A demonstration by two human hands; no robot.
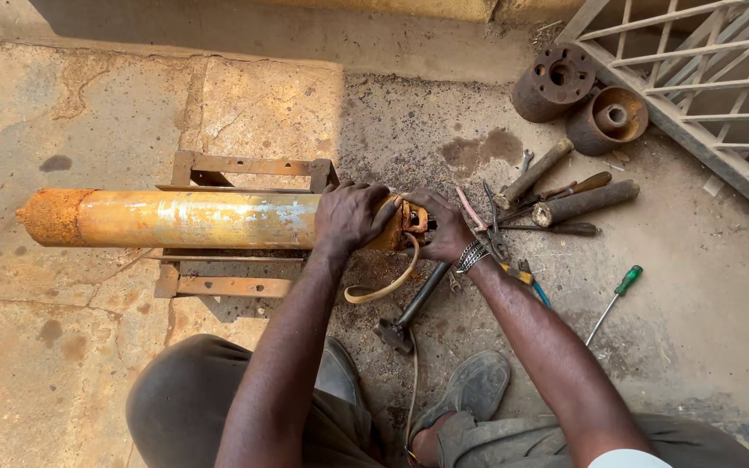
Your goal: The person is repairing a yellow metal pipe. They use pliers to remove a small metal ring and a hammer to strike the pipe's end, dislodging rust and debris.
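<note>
A long rusty yellow cylinder (184,218) lies on its side across a rusted metal frame (236,166) on the concrete floor. My left hand (350,217) clasps the cylinder's right end from above. My right hand (444,227), with a metal bracelet on the wrist, grips the small orange fitting (414,218) at that end. A tan strap (385,284) loops down from the fitting. Whatever lies between my two hands is mostly hidden by fingers.
Pliers (489,227), metal rods (584,203), a wrench and a wooden-handled tool lie right of my hands. A green-handled screwdriver (617,293) lies farther right. Two rusty round hubs (579,94) sit by a white metal grille (713,87). A dark hammer (413,305) rests between my feet.
</note>
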